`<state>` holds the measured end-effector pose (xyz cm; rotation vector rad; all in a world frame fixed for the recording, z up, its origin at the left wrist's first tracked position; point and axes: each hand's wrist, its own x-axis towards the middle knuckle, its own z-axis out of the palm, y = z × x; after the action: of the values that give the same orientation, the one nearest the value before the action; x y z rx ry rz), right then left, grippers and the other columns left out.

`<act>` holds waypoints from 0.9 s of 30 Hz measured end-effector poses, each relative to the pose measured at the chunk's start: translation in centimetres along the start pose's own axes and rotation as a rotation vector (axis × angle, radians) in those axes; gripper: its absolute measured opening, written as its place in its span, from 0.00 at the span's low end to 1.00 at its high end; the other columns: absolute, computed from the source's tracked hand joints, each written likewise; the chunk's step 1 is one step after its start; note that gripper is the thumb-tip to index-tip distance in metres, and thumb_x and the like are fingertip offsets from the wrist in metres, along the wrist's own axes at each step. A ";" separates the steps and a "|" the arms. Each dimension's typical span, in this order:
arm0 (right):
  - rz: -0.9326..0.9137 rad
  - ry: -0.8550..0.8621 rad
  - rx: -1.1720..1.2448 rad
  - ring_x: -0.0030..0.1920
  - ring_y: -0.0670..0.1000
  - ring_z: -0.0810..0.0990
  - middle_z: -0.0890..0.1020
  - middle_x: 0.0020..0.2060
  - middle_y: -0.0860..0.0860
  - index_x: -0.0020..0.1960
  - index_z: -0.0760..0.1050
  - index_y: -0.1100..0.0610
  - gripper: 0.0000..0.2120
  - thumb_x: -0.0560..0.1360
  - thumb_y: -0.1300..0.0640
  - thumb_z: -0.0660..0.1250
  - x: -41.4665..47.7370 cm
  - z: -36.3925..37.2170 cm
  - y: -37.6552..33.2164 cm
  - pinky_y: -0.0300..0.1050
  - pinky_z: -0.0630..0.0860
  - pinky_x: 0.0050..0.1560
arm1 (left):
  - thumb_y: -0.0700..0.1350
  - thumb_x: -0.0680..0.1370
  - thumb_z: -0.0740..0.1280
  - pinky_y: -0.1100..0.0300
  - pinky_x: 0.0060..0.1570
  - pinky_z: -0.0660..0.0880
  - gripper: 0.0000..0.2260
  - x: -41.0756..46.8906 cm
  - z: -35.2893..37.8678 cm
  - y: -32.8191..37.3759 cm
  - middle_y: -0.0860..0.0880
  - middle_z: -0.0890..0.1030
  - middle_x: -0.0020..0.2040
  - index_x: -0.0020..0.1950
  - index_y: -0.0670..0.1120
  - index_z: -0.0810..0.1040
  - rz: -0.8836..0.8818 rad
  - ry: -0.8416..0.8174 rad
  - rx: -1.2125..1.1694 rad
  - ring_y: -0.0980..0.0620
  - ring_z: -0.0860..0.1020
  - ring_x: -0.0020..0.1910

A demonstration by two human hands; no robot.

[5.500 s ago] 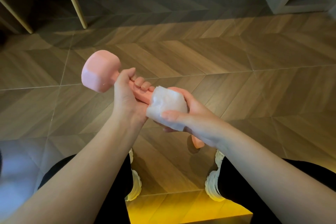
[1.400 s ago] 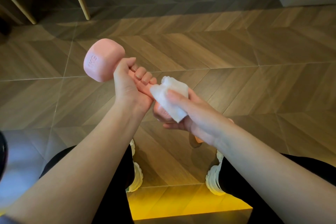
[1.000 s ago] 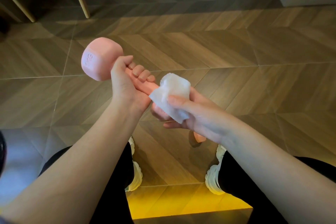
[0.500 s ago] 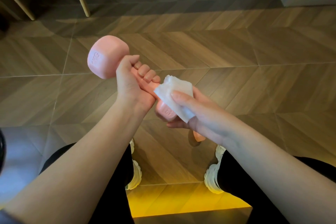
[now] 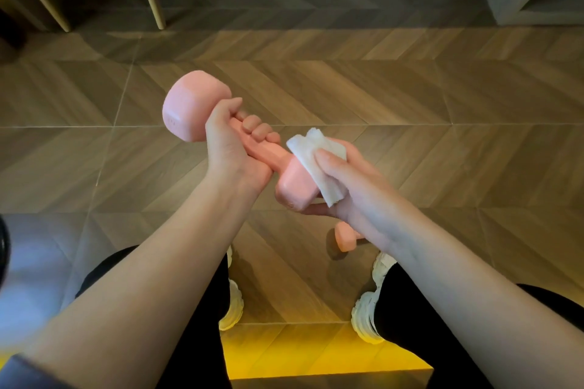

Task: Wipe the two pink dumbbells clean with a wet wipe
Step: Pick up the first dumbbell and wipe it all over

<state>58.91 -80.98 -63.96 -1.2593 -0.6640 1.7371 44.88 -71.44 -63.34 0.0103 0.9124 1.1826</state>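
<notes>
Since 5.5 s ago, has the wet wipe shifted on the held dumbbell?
Yes. The wet wipe slid off the near head's top toward its right side, exposing the held dumbbell's pink face.

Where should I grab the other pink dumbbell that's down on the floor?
Probably by its thin middle bar, coming down from above. The second dumbbell lies on the wooden floor between the white shoes, mostly hidden under the right hand. Only one fat end shows, and fingers likely close better round the bar.

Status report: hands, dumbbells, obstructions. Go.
Left hand grips held dumbbell by its handle. Right hand presses wet wipe on near head. Second dumbbell on floor. No obstructions.
</notes>
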 end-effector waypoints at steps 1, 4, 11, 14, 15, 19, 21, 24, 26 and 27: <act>0.024 -0.044 0.051 0.59 0.57 0.81 0.80 0.61 0.56 0.68 0.71 0.53 0.19 0.78 0.52 0.67 0.0 -0.2 -0.2 0.61 0.80 0.57 | 0.43 0.76 0.62 0.62 0.24 0.62 0.15 0.0 0.0 0.2 0.53 0.59 0.25 0.31 0.49 0.62 0.009 -0.011 0.000 0.54 0.59 0.22; 0.087 -0.136 0.077 0.59 0.56 0.82 0.80 0.62 0.56 0.70 0.70 0.54 0.27 0.73 0.55 0.72 0.0 -0.4 -0.5 0.57 0.81 0.57 | 0.44 0.77 0.61 0.63 0.23 0.61 0.16 -0.2 -0.1 0.2 0.54 0.58 0.25 0.31 0.49 0.61 0.008 -0.029 0.016 0.54 0.58 0.21; 0.039 -0.046 0.038 0.56 0.56 0.82 0.81 0.60 0.58 0.67 0.73 0.52 0.18 0.79 0.49 0.67 0.1 -0.1 -0.1 0.60 0.81 0.55 | 0.43 0.77 0.61 0.63 0.24 0.62 0.16 -0.2 0.2 -0.3 0.53 0.59 0.25 0.30 0.49 0.62 -0.010 -0.032 0.038 0.54 0.58 0.22; 0.030 -0.157 0.087 0.57 0.56 0.81 0.81 0.57 0.56 0.66 0.74 0.53 0.16 0.79 0.53 0.66 0.1 -0.8 -0.7 0.64 0.77 0.60 | 0.43 0.76 0.61 0.62 0.25 0.62 0.16 -0.1 0.2 0.1 0.54 0.59 0.25 0.30 0.49 0.62 0.007 -0.038 0.021 0.54 0.58 0.22; 0.040 -0.190 0.103 0.57 0.56 0.81 0.81 0.58 0.57 0.67 0.74 0.54 0.18 0.77 0.55 0.67 0.1 -0.9 -0.8 0.64 0.77 0.60 | 0.43 0.77 0.61 0.62 0.25 0.61 0.16 -0.1 0.2 0.2 0.54 0.59 0.25 0.30 0.49 0.62 0.011 -0.041 0.022 0.54 0.58 0.22; 0.040 -0.107 0.006 0.59 0.57 0.82 0.78 0.63 0.56 0.67 0.72 0.52 0.28 0.68 0.57 0.75 0.2 -0.1 0.0 0.58 0.81 0.55 | 0.44 0.77 0.61 0.62 0.24 0.61 0.17 -0.3 -0.1 0.3 0.54 0.58 0.25 0.29 0.49 0.61 0.009 -0.043 0.057 0.54 0.58 0.22; 0.030 -0.031 -0.071 0.57 0.53 0.83 0.79 0.61 0.52 0.65 0.73 0.49 0.28 0.67 0.53 0.77 0.2 0.4 0.5 0.52 0.83 0.52 | 0.44 0.77 0.61 0.63 0.24 0.60 0.17 -0.4 -0.1 0.3 0.54 0.58 0.25 0.29 0.49 0.61 0.012 -0.045 0.075 0.54 0.57 0.22; 0.022 0.009 -0.039 0.53 0.52 0.84 0.81 0.57 0.53 0.64 0.74 0.49 0.18 0.76 0.48 0.71 0.3 0.8 0.6 0.52 0.83 0.49 | 0.43 0.77 0.60 0.62 0.24 0.61 0.17 -0.6 0.0 0.3 0.54 0.58 0.24 0.29 0.49 0.61 0.012 -0.063 0.073 0.54 0.57 0.22; 0.035 -0.004 -0.012 0.52 0.53 0.83 0.82 0.54 0.54 0.65 0.74 0.52 0.16 0.80 0.48 0.65 0.3 0.5 0.1 0.57 0.82 0.52 | 0.43 0.77 0.60 0.62 0.24 0.61 0.17 -0.6 0.1 0.3 0.54 0.58 0.24 0.29 0.49 0.61 0.013 -0.068 0.072 0.54 0.57 0.22; 0.045 -0.040 0.010 0.53 0.54 0.83 0.81 0.55 0.54 0.66 0.73 0.52 0.16 0.80 0.49 0.65 0.3 0.2 -0.1 0.60 0.81 0.55 | 0.43 0.77 0.60 0.62 0.24 0.62 0.17 -0.7 0.1 0.3 0.54 0.58 0.24 0.29 0.49 0.61 0.016 -0.071 0.074 0.54 0.57 0.22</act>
<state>58.69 -80.69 -63.94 -1.2443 -0.6544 1.8046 44.65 -71.75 -62.70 0.1186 0.8948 1.1556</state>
